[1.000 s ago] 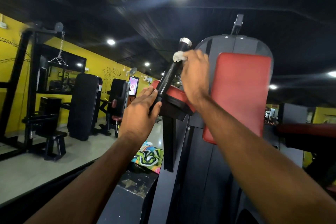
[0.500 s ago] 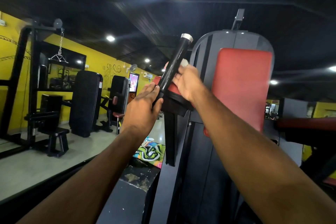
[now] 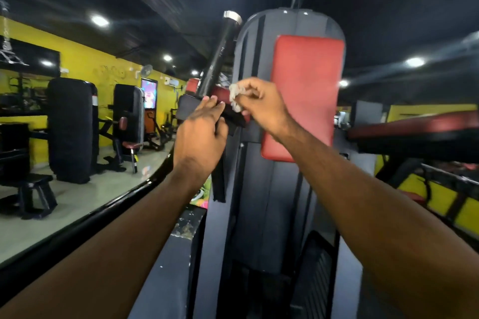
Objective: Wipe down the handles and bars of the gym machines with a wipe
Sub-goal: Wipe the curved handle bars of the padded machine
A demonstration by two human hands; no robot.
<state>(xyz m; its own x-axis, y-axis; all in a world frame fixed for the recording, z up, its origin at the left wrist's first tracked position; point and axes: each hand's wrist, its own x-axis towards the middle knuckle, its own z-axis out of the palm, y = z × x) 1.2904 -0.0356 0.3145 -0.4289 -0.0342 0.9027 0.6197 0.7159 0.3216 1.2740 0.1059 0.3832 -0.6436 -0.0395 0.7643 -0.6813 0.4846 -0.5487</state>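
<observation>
A black handle (image 3: 220,54) with a chrome end cap rises tilted up and to the right from a red arm pad (image 3: 220,92) on the gym machine. My right hand (image 3: 261,106) pinches a crumpled white wipe (image 3: 236,97) just right of the handle's base, off the handle. My left hand (image 3: 201,134) has straight fingers that touch the bracket under the base of the handle. The lower end of the handle is hidden behind my left fingers.
A tall dark machine column with a red back pad (image 3: 305,109) stands straight ahead. Another red pad (image 3: 414,127) juts in from the right. At left, a glossy floor (image 3: 77,204), black machines (image 3: 72,127), a bench (image 3: 33,189) and a yellow wall (image 3: 85,65).
My right hand slid the wipe down the handle from near the chrome cap to the base, then came off to the right. The left hand stayed at the base.
</observation>
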